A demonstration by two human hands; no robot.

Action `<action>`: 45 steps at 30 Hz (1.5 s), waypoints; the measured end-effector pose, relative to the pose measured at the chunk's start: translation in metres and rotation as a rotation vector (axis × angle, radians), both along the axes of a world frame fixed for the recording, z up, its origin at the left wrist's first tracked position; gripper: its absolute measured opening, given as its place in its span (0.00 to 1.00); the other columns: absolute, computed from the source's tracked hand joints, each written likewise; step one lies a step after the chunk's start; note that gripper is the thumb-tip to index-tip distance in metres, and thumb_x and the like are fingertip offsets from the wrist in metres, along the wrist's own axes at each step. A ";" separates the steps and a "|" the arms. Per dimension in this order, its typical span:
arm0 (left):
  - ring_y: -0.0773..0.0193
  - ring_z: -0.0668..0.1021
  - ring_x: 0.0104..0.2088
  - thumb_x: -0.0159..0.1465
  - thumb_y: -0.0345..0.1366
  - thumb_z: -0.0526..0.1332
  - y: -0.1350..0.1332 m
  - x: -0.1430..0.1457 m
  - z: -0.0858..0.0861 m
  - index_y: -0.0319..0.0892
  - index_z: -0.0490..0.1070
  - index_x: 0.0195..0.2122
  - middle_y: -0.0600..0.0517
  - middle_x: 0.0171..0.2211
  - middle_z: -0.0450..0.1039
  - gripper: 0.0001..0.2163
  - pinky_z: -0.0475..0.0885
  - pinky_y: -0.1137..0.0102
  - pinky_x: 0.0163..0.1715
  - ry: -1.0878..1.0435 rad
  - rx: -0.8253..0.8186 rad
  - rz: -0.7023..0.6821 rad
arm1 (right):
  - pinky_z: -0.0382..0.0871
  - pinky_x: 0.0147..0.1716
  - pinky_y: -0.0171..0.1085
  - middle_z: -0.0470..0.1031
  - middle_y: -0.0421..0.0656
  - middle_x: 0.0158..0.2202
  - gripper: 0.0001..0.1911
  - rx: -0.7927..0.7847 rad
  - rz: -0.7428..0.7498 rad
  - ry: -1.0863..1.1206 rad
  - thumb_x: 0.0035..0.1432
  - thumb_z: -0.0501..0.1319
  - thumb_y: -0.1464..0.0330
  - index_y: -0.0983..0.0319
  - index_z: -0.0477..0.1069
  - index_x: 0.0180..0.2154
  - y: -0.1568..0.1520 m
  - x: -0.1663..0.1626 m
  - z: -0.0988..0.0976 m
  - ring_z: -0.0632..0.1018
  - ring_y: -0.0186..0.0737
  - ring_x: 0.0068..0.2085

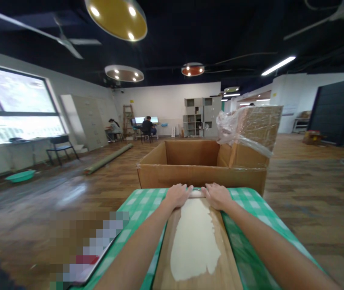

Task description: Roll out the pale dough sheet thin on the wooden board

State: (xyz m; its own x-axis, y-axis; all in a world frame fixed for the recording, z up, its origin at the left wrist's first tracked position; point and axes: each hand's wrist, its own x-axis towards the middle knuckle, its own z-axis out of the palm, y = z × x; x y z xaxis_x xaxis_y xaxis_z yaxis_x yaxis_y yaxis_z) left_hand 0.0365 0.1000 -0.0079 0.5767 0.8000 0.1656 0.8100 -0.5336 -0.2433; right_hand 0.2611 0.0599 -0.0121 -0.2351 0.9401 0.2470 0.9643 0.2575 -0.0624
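A thin sheet of pale dough [193,241] lies stretched along a wooden board [230,278], its right edge ragged. At the board's far end a light-coloured rolling pin [196,194] lies crosswise on the dough. My left hand [178,195] is closed over the pin's left end, thumb pointing inward. Over its right end is my right hand [217,196], closed the same way. Only the pin's middle shows between my thumbs; my hands cover the rest. Both forearms reach far forward, one on each side of the dough.
A green-and-white checked cloth [268,225] covers the table under the board. Just beyond its far edge stands a large open cardboard box [202,175], with a plastic-wrapped carton [258,125] at its right. A flat, partly pixelated object [99,245] lies at the table's left edge.
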 end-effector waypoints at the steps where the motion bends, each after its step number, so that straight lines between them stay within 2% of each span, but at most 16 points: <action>1: 0.49 0.79 0.52 0.76 0.39 0.46 -0.010 0.000 0.001 0.47 0.68 0.61 0.39 0.53 0.76 0.18 0.74 0.53 0.50 -0.011 0.010 0.001 | 0.61 0.63 0.51 0.71 0.59 0.64 0.37 0.017 0.020 0.000 0.75 0.35 0.52 0.68 0.70 0.63 -0.008 0.001 -0.002 0.70 0.56 0.66; 4: 0.48 0.79 0.54 0.76 0.42 0.48 -0.039 0.000 0.006 0.45 0.71 0.59 0.38 0.54 0.76 0.18 0.70 0.50 0.55 -0.046 0.022 0.040 | 0.50 0.69 0.51 0.58 0.59 0.71 0.40 -0.018 0.053 0.010 0.74 0.35 0.50 0.72 0.61 0.69 -0.032 0.005 -0.005 0.58 0.56 0.72; 6: 0.47 0.78 0.54 0.76 0.46 0.48 -0.058 0.001 0.008 0.44 0.73 0.56 0.38 0.51 0.78 0.20 0.68 0.49 0.57 -0.088 0.030 0.088 | 0.47 0.70 0.51 0.53 0.59 0.73 0.43 -0.056 0.076 0.022 0.73 0.35 0.48 0.73 0.57 0.71 -0.049 0.007 -0.003 0.54 0.56 0.74; 9: 0.46 0.76 0.57 0.75 0.50 0.46 -0.086 0.001 0.009 0.39 0.72 0.57 0.36 0.53 0.77 0.25 0.65 0.50 0.60 -0.169 0.062 0.142 | 0.45 0.70 0.51 0.52 0.58 0.74 0.44 -0.091 0.119 0.034 0.72 0.36 0.46 0.73 0.54 0.72 -0.074 0.010 0.002 0.53 0.56 0.74; 12: 0.44 0.73 0.60 0.74 0.53 0.45 -0.108 -0.002 0.007 0.33 0.70 0.61 0.33 0.58 0.74 0.30 0.61 0.52 0.64 -0.215 0.085 0.138 | 0.45 0.71 0.51 0.52 0.58 0.74 0.45 -0.104 0.147 0.047 0.72 0.38 0.45 0.73 0.52 0.72 -0.094 0.012 0.007 0.54 0.57 0.74; 16: 0.45 0.72 0.62 0.73 0.57 0.45 -0.122 -0.005 0.004 0.34 0.70 0.61 0.34 0.60 0.72 0.32 0.60 0.53 0.64 -0.247 0.094 0.112 | 0.45 0.71 0.51 0.50 0.60 0.74 0.48 -0.096 0.188 0.046 0.70 0.42 0.42 0.74 0.52 0.72 -0.108 0.017 0.007 0.53 0.56 0.74; 19: 0.45 0.73 0.60 0.73 0.57 0.45 -0.116 -0.004 0.005 0.35 0.72 0.59 0.35 0.58 0.74 0.32 0.61 0.54 0.63 -0.246 0.078 0.114 | 0.47 0.71 0.50 0.50 0.60 0.74 0.49 -0.083 0.218 0.041 0.69 0.43 0.41 0.74 0.51 0.73 -0.108 0.020 0.006 0.53 0.56 0.74; 23: 0.46 0.78 0.55 0.74 0.54 0.44 -0.088 0.000 0.009 0.39 0.76 0.54 0.37 0.52 0.78 0.28 0.68 0.54 0.58 -0.182 -0.004 0.146 | 0.48 0.70 0.50 0.53 0.60 0.73 0.47 -0.088 0.187 0.029 0.70 0.42 0.43 0.73 0.52 0.72 -0.090 0.019 0.008 0.57 0.57 0.73; 26: 0.47 0.80 0.53 0.76 0.44 0.44 -0.059 0.001 0.009 0.44 0.72 0.60 0.37 0.50 0.79 0.22 0.71 0.53 0.53 -0.070 -0.011 0.057 | 0.48 0.70 0.48 0.56 0.62 0.72 0.45 -0.092 0.177 -0.005 0.72 0.39 0.45 0.75 0.56 0.71 -0.061 0.017 0.008 0.59 0.55 0.72; 29: 0.46 0.81 0.50 0.75 0.38 0.44 -0.028 0.001 0.006 0.46 0.64 0.66 0.37 0.50 0.79 0.21 0.73 0.52 0.49 0.004 0.009 -0.002 | 0.50 0.69 0.47 0.61 0.63 0.70 0.41 -0.089 0.166 -0.046 0.74 0.36 0.50 0.75 0.61 0.68 -0.027 0.016 0.005 0.62 0.53 0.71; 33: 0.45 0.80 0.50 0.75 0.36 0.46 0.005 0.003 -0.001 0.48 0.62 0.67 0.37 0.49 0.79 0.21 0.72 0.50 0.49 0.012 -0.008 0.026 | 0.57 0.66 0.49 0.70 0.58 0.64 0.37 -0.075 0.131 -0.053 0.75 0.35 0.54 0.68 0.69 0.64 0.007 0.015 0.002 0.70 0.52 0.66; 36: 0.45 0.79 0.52 0.74 0.34 0.47 0.021 0.003 -0.005 0.49 0.63 0.66 0.39 0.50 0.79 0.21 0.71 0.50 0.52 -0.006 -0.001 0.005 | 0.67 0.58 0.50 0.78 0.52 0.58 0.37 -0.086 0.048 -0.020 0.75 0.32 0.53 0.59 0.74 0.58 0.016 0.014 0.001 0.77 0.53 0.60; 38: 0.47 0.80 0.51 0.74 0.35 0.47 0.026 0.002 -0.008 0.49 0.64 0.65 0.40 0.48 0.79 0.20 0.72 0.53 0.50 -0.018 0.012 -0.010 | 0.70 0.54 0.50 0.81 0.51 0.54 0.38 -0.097 0.005 -0.015 0.75 0.30 0.53 0.57 0.76 0.55 0.017 0.015 0.001 0.80 0.53 0.55; 40: 0.47 0.81 0.48 0.75 0.36 0.46 0.026 0.002 -0.010 0.49 0.66 0.63 0.41 0.47 0.79 0.19 0.74 0.55 0.47 -0.021 0.032 -0.014 | 0.68 0.58 0.49 0.80 0.51 0.55 0.38 -0.063 0.030 -0.017 0.75 0.30 0.54 0.58 0.76 0.57 0.014 0.015 -0.001 0.79 0.52 0.57; 43: 0.47 0.80 0.48 0.76 0.38 0.44 0.017 0.001 -0.012 0.46 0.69 0.59 0.41 0.46 0.79 0.18 0.75 0.56 0.45 -0.015 0.067 -0.023 | 0.55 0.68 0.46 0.72 0.52 0.64 0.36 0.045 0.128 -0.019 0.76 0.32 0.57 0.65 0.71 0.63 0.006 0.016 -0.006 0.71 0.48 0.66; 45: 0.48 0.80 0.49 0.76 0.37 0.44 0.005 0.001 -0.012 0.44 0.70 0.58 0.41 0.47 0.79 0.18 0.74 0.56 0.47 -0.014 0.088 -0.043 | 0.48 0.71 0.46 0.67 0.54 0.67 0.36 0.077 0.151 -0.017 0.75 0.34 0.57 0.70 0.66 0.66 -0.004 0.016 -0.010 0.65 0.48 0.69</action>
